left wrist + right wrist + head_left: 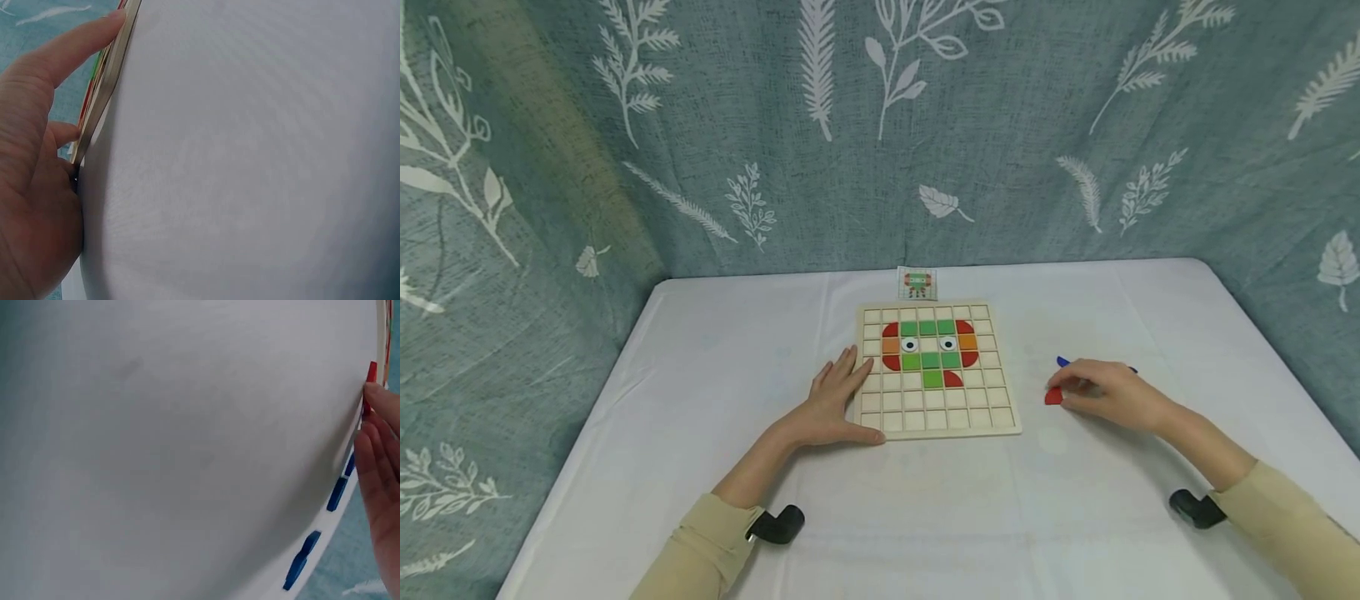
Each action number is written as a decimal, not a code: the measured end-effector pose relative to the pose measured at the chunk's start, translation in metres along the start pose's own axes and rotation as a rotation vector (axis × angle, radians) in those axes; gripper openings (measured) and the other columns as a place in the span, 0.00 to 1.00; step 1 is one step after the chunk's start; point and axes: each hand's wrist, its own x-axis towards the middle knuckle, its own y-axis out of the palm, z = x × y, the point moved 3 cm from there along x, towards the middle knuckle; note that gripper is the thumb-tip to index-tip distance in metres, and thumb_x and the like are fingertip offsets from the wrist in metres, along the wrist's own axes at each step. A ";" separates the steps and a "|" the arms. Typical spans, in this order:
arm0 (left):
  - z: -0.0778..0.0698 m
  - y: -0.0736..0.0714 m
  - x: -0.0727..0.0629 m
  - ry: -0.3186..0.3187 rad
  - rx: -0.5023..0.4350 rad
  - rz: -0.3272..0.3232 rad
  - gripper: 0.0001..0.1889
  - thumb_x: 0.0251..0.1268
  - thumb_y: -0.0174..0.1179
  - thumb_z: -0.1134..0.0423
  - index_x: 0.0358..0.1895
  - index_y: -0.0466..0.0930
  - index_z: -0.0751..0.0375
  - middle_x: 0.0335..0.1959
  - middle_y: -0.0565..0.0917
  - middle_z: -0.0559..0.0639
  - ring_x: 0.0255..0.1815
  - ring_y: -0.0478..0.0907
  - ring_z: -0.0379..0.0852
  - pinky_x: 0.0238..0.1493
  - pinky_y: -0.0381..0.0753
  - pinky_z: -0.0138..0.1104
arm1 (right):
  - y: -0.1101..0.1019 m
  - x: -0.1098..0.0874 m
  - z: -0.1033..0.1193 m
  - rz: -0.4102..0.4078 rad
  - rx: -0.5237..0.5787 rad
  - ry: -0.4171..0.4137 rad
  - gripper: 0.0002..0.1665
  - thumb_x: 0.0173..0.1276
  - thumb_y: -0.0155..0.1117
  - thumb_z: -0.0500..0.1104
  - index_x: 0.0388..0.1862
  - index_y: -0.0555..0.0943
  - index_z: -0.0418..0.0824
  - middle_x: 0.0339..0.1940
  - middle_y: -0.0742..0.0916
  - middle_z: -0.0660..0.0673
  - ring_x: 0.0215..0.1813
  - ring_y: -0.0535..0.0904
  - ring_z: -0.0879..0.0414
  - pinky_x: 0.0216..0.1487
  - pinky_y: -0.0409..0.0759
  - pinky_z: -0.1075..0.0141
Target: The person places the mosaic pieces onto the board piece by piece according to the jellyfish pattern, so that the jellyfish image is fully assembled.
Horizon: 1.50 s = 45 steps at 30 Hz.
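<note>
My left hand [829, 410] rests against the left edge of a pale wooden grid board [880, 421], fingers spread and thumb at the near left corner. In the left wrist view, the thumb [81, 47] lies along the board's side. Green, orange and red tiles with two eye tiles [948, 343] fill part of the grid; a red quarter-round tile [952, 379] sits beside the lowest green tile [932, 379]. Right of the board, my right hand [1108, 393] pinches a red rounded tile [1053, 397] between thumb and fingers, close to the tabletop.
Blue pieces [337, 494] lie on the white cloth [940, 517] behind my right hand, partly hidden by it in the head view. A small pattern card [917, 284] is beyond the board's far edge. A leaf-printed curtain [850, 200] hangs behind the table.
</note>
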 end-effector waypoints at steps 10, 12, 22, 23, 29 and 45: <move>0.001 0.000 0.000 0.004 0.001 0.002 0.61 0.46 0.74 0.43 0.78 0.45 0.62 0.79 0.34 0.59 0.79 0.29 0.53 0.75 0.28 0.48 | 0.031 0.063 0.039 0.015 0.090 0.005 0.14 0.61 0.73 0.38 0.46 0.84 0.43 0.39 0.86 0.53 0.40 0.80 0.60 0.45 0.83 0.64; 0.001 0.001 0.000 0.006 -0.001 0.002 0.61 0.46 0.74 0.43 0.78 0.45 0.62 0.79 0.34 0.59 0.79 0.29 0.53 0.75 0.28 0.48 | 0.041 0.081 0.052 0.042 0.095 -0.041 0.14 0.62 0.71 0.38 0.47 0.84 0.41 0.41 0.86 0.51 0.40 0.81 0.60 0.44 0.83 0.64; 0.000 0.004 0.003 0.005 -0.003 0.023 0.61 0.48 0.73 0.41 0.79 0.44 0.60 0.79 0.33 0.58 0.79 0.27 0.52 0.74 0.28 0.50 | 0.076 0.131 0.081 0.112 -0.048 -0.181 0.13 0.66 0.69 0.42 0.49 0.86 0.43 0.46 0.85 0.50 0.46 0.78 0.57 0.47 0.79 0.62; 0.000 0.004 0.003 0.005 -0.002 0.022 0.61 0.48 0.73 0.41 0.79 0.44 0.60 0.79 0.33 0.58 0.79 0.27 0.53 0.74 0.28 0.50 | 0.077 0.133 0.082 0.115 -0.053 -0.181 0.13 0.66 0.69 0.42 0.49 0.86 0.43 0.47 0.85 0.49 0.48 0.78 0.56 0.49 0.79 0.61; -0.001 0.002 0.002 0.017 0.002 0.013 0.60 0.48 0.73 0.42 0.79 0.44 0.61 0.79 0.34 0.59 0.79 0.28 0.53 0.74 0.28 0.50 | 0.078 0.139 0.085 0.129 -0.027 -0.149 0.11 0.66 0.69 0.40 0.47 0.87 0.43 0.48 0.85 0.49 0.53 0.78 0.52 0.54 0.78 0.58; 0.002 0.001 0.000 0.006 0.001 0.001 0.61 0.46 0.74 0.42 0.78 0.45 0.62 0.79 0.34 0.59 0.79 0.28 0.52 0.75 0.28 0.48 | 0.026 0.078 0.033 -0.112 -0.016 0.063 0.07 0.68 0.64 0.36 0.42 0.87 0.40 0.43 0.86 0.45 0.45 0.80 0.50 0.41 0.82 0.58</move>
